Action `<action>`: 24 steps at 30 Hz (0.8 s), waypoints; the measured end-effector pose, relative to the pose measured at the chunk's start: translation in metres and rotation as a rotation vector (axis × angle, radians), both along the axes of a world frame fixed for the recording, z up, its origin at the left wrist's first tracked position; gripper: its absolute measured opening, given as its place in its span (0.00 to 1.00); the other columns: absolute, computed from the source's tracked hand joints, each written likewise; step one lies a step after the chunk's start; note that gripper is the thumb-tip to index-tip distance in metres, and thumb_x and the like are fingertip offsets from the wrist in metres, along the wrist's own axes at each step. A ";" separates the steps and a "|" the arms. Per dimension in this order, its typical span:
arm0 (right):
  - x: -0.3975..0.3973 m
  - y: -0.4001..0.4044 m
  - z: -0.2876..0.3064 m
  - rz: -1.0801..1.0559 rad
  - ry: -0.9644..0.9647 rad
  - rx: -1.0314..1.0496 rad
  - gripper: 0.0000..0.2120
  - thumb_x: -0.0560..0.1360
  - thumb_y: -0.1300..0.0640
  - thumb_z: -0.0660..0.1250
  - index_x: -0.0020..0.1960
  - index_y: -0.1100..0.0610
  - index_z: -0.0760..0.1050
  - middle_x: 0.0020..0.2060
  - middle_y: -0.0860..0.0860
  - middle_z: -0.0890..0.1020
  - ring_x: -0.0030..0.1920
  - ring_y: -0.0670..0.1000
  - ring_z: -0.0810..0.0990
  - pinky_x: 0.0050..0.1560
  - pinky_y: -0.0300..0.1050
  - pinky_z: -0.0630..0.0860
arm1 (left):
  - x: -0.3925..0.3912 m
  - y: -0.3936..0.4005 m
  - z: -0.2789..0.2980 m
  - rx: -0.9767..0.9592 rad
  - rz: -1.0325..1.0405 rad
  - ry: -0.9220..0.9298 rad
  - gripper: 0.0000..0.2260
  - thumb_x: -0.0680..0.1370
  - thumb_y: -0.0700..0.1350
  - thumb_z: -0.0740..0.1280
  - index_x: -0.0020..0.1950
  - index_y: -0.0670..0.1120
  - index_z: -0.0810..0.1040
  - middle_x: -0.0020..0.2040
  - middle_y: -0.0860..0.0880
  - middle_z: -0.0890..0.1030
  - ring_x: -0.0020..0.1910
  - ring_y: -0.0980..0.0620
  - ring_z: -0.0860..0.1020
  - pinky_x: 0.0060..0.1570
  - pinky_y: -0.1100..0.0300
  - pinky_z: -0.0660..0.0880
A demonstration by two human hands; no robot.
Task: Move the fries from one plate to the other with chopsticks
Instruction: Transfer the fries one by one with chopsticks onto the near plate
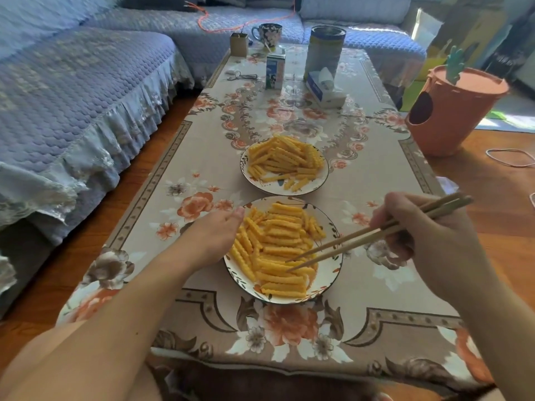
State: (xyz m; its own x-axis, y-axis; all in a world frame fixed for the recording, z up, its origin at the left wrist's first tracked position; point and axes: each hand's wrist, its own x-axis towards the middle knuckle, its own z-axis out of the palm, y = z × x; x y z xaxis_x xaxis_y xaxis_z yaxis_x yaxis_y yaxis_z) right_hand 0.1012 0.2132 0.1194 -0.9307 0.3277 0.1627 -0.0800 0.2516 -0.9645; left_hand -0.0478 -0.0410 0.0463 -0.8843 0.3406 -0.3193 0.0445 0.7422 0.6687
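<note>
Two white patterned plates stand on the floral tablecloth, both heaped with crinkle-cut fries. The near plate [330,273] holds fries [275,244]; the far plate [321,180] holds more fries [285,159]. My right hand [431,235] grips a pair of wooden chopsticks [376,233], whose slightly parted tips reach down among the fries at the near plate's front right. My left hand [215,235] rests against the near plate's left rim, thumb on the edge; its fingers are hidden.
Farther up the table [202,285] are a tissue box [325,89], a milk carton [275,71], a tall tin [325,50], a mug [267,34] and scissors [241,76]. An orange bin [451,111] stands right of the table. A blue sofa [72,96] runs along the left.
</note>
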 end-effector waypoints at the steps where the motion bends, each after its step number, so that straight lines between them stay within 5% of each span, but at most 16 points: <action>1: -0.001 0.005 -0.001 -0.021 0.015 -0.024 0.20 0.83 0.54 0.63 0.35 0.59 0.82 0.26 0.62 0.73 0.25 0.55 0.67 0.25 0.42 0.63 | -0.001 -0.001 -0.001 -0.014 0.003 0.000 0.20 0.85 0.61 0.49 0.61 0.52 0.75 0.58 0.47 0.76 0.57 0.48 0.73 0.56 0.54 0.66; 4: -0.004 0.017 -0.009 -0.123 0.036 -0.091 0.22 0.85 0.55 0.61 0.35 0.58 0.83 0.27 0.62 0.71 0.27 0.56 0.67 0.26 0.44 0.63 | -0.004 -0.002 -0.004 -0.034 0.030 0.047 0.20 0.85 0.62 0.49 0.50 0.49 0.72 0.48 0.50 0.74 0.43 0.50 0.71 0.45 0.54 0.66; 7: -0.013 0.015 -0.018 -0.194 0.051 -0.184 0.23 0.85 0.56 0.59 0.35 0.56 0.83 0.28 0.58 0.73 0.27 0.56 0.69 0.26 0.45 0.65 | -0.006 -0.005 -0.005 0.008 0.073 0.077 0.28 0.85 0.60 0.51 0.46 0.38 0.77 0.40 0.43 0.80 0.42 0.43 0.78 0.44 0.50 0.72; 10: -0.032 0.013 -0.024 -0.216 0.050 -0.271 0.18 0.85 0.58 0.58 0.42 0.57 0.82 0.31 0.55 0.77 0.30 0.56 0.75 0.30 0.45 0.73 | -0.007 -0.006 -0.009 0.063 0.108 0.040 0.20 0.85 0.51 0.55 0.39 0.43 0.71 0.34 0.44 0.72 0.36 0.46 0.71 0.38 0.53 0.64; 13: -0.062 0.014 -0.024 -0.211 0.074 -0.332 0.15 0.85 0.60 0.57 0.50 0.62 0.81 0.36 0.55 0.82 0.39 0.59 0.84 0.39 0.51 0.83 | -0.011 -0.007 -0.019 0.055 0.113 0.004 0.10 0.84 0.46 0.59 0.44 0.50 0.73 0.39 0.47 0.72 0.39 0.51 0.70 0.42 0.55 0.63; 17: -0.104 0.012 -0.019 -0.195 0.125 -0.482 0.14 0.84 0.64 0.57 0.49 0.61 0.80 0.41 0.54 0.85 0.47 0.61 0.87 0.47 0.52 0.84 | -0.016 -0.009 -0.025 0.059 0.109 0.012 0.13 0.82 0.47 0.60 0.43 0.43 0.77 0.40 0.45 0.78 0.38 0.49 0.73 0.42 0.55 0.66; 20: -0.130 0.009 -0.019 -0.197 0.158 -0.526 0.12 0.85 0.58 0.60 0.47 0.59 0.79 0.38 0.52 0.84 0.45 0.59 0.86 0.47 0.52 0.84 | -0.015 -0.009 -0.026 0.070 0.100 0.005 0.18 0.77 0.53 0.58 0.48 0.40 0.79 0.46 0.38 0.83 0.42 0.38 0.80 0.44 0.49 0.75; 24: -0.160 0.004 -0.020 -0.283 0.156 -0.429 0.14 0.84 0.51 0.63 0.45 0.58 0.78 0.37 0.55 0.83 0.37 0.55 0.86 0.39 0.46 0.84 | -0.012 -0.005 -0.025 0.083 0.114 -0.066 0.16 0.77 0.55 0.60 0.49 0.48 0.83 0.46 0.44 0.86 0.48 0.42 0.84 0.53 0.41 0.80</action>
State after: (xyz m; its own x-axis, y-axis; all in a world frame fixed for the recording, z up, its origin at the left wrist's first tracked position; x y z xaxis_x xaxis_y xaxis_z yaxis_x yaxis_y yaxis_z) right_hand -0.0592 0.2172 0.0993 -0.7718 0.6297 0.0888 -0.2171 -0.1296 -0.9675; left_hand -0.0596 -0.0460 0.0211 -0.8969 0.2666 -0.3527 -0.0828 0.6823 0.7264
